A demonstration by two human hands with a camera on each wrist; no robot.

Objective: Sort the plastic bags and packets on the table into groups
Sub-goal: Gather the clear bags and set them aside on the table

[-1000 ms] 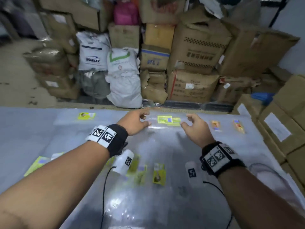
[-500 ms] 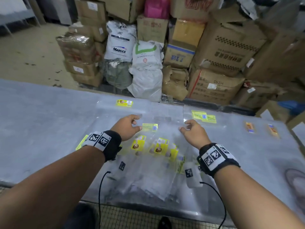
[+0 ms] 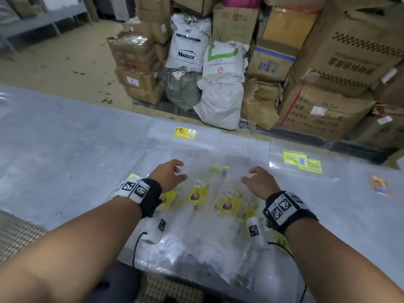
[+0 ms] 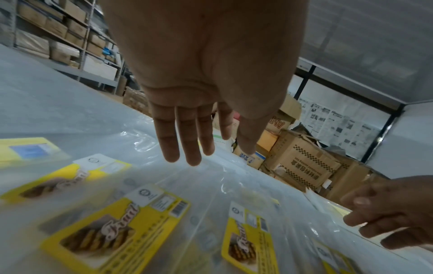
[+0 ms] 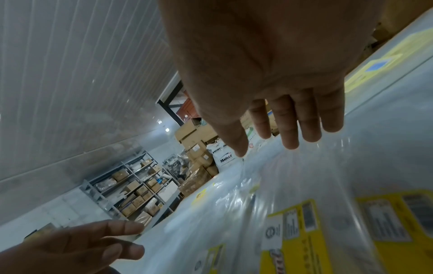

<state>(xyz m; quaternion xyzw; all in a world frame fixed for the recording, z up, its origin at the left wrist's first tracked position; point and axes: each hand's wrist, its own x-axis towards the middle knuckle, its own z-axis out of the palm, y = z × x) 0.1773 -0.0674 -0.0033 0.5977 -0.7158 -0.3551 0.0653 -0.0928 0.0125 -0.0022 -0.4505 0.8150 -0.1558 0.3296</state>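
Hovering palm-down over the near pile, the left hand [image 3: 168, 174] has its fingers [image 4: 182, 140] straight and loosely apart, holding nothing, probably poised to select a packet. Under and between both hands lies the unsorted heap of clear bags with yellow biscuit labels [image 3: 227, 203], overlapping at the table [image 3: 54, 149] edge nearest the person. Beyond it a single yellow-labelled packet [image 3: 185, 132] sits alone, seemingly a started group. The right hand [image 3: 259, 182] mirrors the left, fingers extended and spread, empty. Farther right, a clear bag with green-yellow labels [image 3: 302, 160] and a small orange packet [image 3: 380, 184] lie well apart, likely separate groups.
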